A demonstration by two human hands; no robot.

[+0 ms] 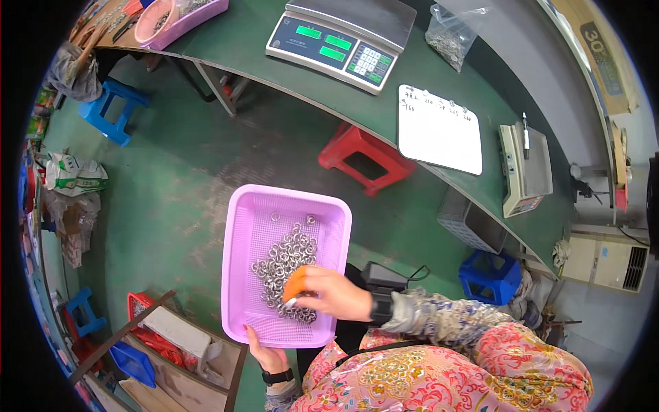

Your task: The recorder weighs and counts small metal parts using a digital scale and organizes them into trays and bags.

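A pink-purple plastic basket (235,275) with a mesh bottom is held in front of me. Inside lies a heap of small shiny metal rings (292,250), a few of them apart near the far end. My left hand (266,356) grips the near left corner of the basket, thumb on the outer wall and the other fingers hidden beneath. My right hand (333,294) reaches over the right rim into the heap, its fingers curled down and covered in orange at the tips. Something silvery shows at the thumb; whatever is between the fingers is hidden.
A green-topped table (240,41) curves across the far side, carrying a digital scale (336,48), a whiteboard (439,134), a bag of small parts (449,38) and a second scale (525,168). Stools stand below, one red (364,158), one blue (489,276). A wooden-framed crate (171,343) sits lower left.
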